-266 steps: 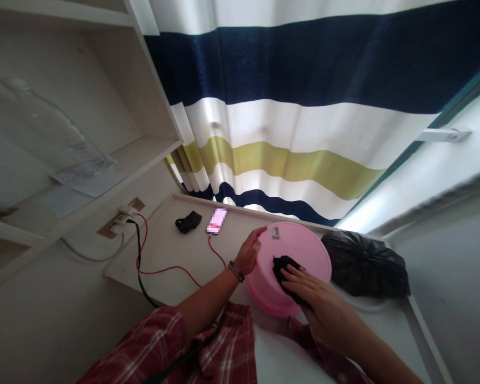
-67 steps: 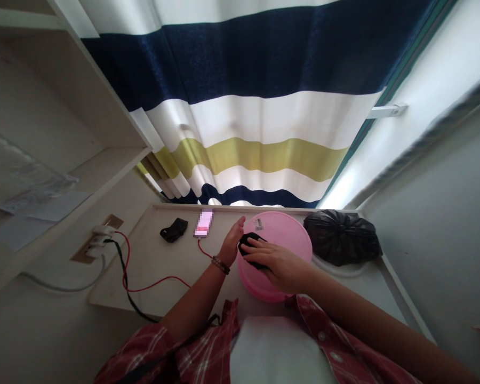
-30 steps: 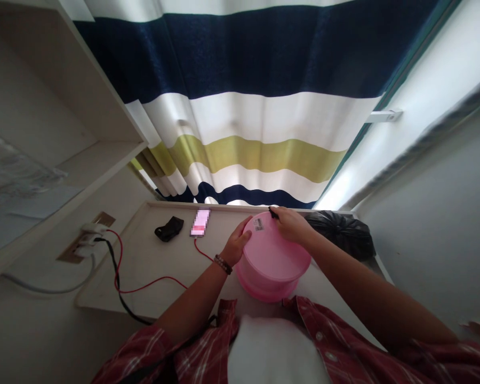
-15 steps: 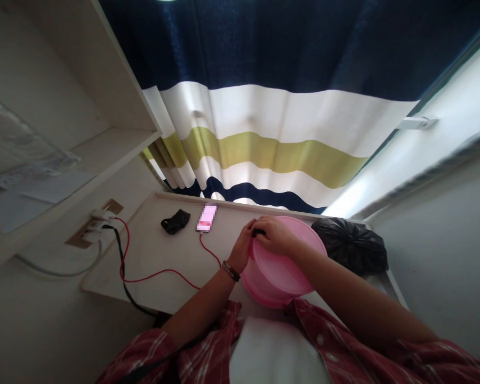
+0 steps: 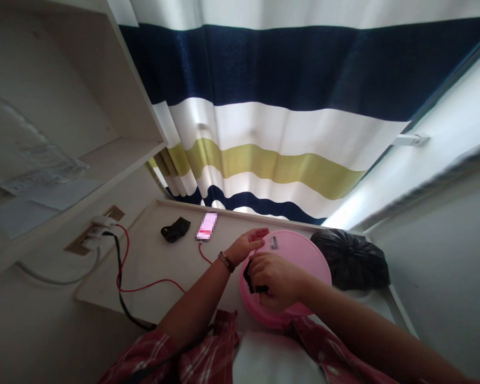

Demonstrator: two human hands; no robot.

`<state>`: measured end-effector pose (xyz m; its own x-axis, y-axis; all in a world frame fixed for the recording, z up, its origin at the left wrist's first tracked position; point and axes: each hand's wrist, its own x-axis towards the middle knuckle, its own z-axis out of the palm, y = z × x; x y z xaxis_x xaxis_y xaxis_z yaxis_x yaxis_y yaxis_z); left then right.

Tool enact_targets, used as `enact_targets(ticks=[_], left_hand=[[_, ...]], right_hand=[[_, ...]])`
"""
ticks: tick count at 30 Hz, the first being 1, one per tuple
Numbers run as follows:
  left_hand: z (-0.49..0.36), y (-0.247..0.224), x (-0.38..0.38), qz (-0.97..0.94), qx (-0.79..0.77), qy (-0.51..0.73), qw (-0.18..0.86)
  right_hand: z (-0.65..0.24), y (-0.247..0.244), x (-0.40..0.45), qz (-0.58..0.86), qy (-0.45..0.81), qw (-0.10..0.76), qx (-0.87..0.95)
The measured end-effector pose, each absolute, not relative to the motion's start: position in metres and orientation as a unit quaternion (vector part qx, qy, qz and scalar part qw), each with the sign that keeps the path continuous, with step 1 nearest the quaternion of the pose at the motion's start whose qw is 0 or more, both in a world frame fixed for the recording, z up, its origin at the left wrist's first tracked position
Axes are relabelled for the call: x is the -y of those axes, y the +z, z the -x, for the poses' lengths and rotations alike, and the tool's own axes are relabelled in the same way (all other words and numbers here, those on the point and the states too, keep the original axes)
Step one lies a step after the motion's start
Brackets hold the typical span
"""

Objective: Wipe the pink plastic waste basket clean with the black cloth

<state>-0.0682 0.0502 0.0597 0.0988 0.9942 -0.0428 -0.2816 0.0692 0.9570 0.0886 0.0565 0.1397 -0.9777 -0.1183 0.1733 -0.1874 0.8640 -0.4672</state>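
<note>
A round pink lidded container (image 5: 310,256) stands on the white desk in front of me, with a small label near the far edge of its lid. My right hand (image 5: 278,280) is closed around a small black object (image 5: 248,276) above the lid; what the object is I cannot make out. At the container's left far edge, my left hand (image 5: 248,246) has its fingers stretched out and touches the rim. A beaded bracelet circles my left wrist.
A crumpled black item (image 5: 176,230) and a phone (image 5: 207,226) on a red cable lie on the desk (image 5: 144,256). A black plastic bag (image 5: 352,260) sits at the right. Plugs fill a wall socket (image 5: 94,232) below a shelf at the left.
My right hand has moved toward me with the black object, away from my left hand. My left fingers have opened out at the rim. The lid's label is now uncovered, and the view has tilted up.
</note>
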Motion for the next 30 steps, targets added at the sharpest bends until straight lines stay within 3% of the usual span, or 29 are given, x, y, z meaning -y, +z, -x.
enact_targets(ticks=[6,18,23,30], left_hand=[[0.067,0.071,-0.048,-0.484,-0.432,0.493,0.579],[0.051,0.077,-0.044,-0.512,-0.473,0.469,0.543],[0.044,0.08,-0.04,-0.511,-0.488,0.47,0.529],[0.038,0.077,-0.04,-0.492,-0.488,0.493,0.526]], right_hand=[[-0.144,0.139,-0.018,-0.039,0.247,0.122,0.96],[-0.276,0.103,-0.008,0.234,0.13,0.23,0.936],[-0.266,0.095,-0.025,0.377,0.152,0.264,0.875],[-0.218,0.101,-0.074,0.438,0.184,0.274,0.836]])
